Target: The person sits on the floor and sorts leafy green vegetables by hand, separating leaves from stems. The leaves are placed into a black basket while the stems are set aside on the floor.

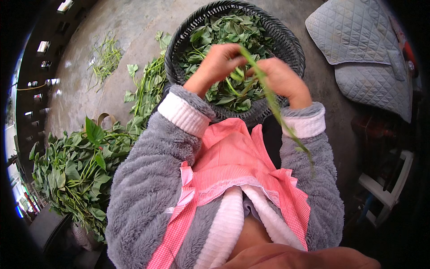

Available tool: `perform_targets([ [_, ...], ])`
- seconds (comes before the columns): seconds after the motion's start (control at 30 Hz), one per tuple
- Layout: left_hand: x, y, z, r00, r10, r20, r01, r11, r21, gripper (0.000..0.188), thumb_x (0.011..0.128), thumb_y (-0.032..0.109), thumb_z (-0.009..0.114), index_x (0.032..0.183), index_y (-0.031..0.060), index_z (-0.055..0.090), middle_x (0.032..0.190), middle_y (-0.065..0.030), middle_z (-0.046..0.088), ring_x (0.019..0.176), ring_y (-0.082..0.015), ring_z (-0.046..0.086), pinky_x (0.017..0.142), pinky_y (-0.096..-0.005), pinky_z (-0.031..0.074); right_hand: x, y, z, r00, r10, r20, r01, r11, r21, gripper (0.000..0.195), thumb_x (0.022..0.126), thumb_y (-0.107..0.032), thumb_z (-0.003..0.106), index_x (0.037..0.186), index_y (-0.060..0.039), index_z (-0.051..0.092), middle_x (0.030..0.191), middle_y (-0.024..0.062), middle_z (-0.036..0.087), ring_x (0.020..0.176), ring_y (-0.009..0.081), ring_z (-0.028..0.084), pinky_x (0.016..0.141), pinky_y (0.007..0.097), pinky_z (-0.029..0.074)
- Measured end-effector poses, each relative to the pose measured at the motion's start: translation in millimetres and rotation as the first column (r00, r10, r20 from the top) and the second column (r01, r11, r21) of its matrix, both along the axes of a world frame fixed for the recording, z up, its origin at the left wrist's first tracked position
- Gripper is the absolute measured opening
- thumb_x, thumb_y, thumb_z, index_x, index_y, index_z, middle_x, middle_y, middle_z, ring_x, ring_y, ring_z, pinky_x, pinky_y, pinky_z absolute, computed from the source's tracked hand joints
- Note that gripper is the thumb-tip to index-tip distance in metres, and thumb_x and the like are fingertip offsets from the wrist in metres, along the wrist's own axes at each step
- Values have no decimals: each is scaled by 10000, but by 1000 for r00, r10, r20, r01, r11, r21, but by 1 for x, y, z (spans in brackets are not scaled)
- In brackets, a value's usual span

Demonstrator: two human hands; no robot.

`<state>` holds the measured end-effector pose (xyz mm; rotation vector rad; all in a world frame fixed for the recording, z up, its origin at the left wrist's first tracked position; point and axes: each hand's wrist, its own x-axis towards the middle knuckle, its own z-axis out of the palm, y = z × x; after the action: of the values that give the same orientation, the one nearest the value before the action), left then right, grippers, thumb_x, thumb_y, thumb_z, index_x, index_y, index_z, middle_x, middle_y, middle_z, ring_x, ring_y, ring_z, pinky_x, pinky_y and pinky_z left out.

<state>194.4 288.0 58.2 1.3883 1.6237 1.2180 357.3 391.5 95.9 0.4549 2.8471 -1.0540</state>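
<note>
My left hand (221, 62) is above a black woven basket (292, 37) and pinches the upper end of a long green stem (268, 89). The stem is blurred and slants down across my right wrist to the grey sleeve. Close beside it, my right hand (284, 79) has its fingers bent around thin green stalks (247, 88), partly hidden by the long stem. Broad green leaves (231, 30) fill much of the basket, which stands before my knees.
A large heap of leafy vines (77, 168) lies to my left, with more vines (151, 85) beside the basket. Bare stems (105, 57) are scattered on the concrete floor (134, 23). Grey quilted covers (356, 37) are at the right, above a white frame (386, 188).
</note>
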Motion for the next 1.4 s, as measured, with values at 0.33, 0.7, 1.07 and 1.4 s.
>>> perform_targets([
  [0.33, -59, -7, -5, 601, 523, 605, -466, 844, -266, 227, 837, 268, 593, 815, 44, 563, 723, -25, 604, 660, -113, 598, 623, -223, 436, 41, 55, 10, 84, -812, -578, 236, 580, -780, 159, 728, 37, 586, 883, 22, 617, 746, 51, 588, 566, 59, 465, 490, 180, 360],
  [0.7, -61, -9, -5, 515, 341, 787, -315, 928, -196, 198, 895, 230, 494, 894, 36, 536, 773, -45, 573, 693, -149, 589, 692, -313, 515, 62, 85, 4, 221, -863, -453, -146, 431, -891, 308, 778, -30, 554, 1082, -43, 505, 724, 31, 538, 484, 66, 370, 396, 169, 273],
  [1.07, -64, -14, -1, 385, 9, 923, -26, 1000, 1, 206, 898, 206, 474, 985, 27, 526, 854, -66, 583, 736, -170, 598, 717, -345, 523, -35, -11, -11, 949, -261, -180, 99, 783, -614, 203, 778, -85, 623, 971, -22, 630, 683, -52, 520, 622, 40, 452, 574, 207, 387],
  [1.4, -54, -15, 8, 463, 88, 882, -15, 996, -91, 284, 875, 261, 527, 1023, 19, 548, 871, -49, 586, 770, -142, 596, 705, -304, 509, -47, -23, -25, 899, -12, -439, -59, 987, -148, 223, 752, -131, 647, 934, -17, 586, 849, 77, 572, 747, 183, 544, 661, 262, 426],
])
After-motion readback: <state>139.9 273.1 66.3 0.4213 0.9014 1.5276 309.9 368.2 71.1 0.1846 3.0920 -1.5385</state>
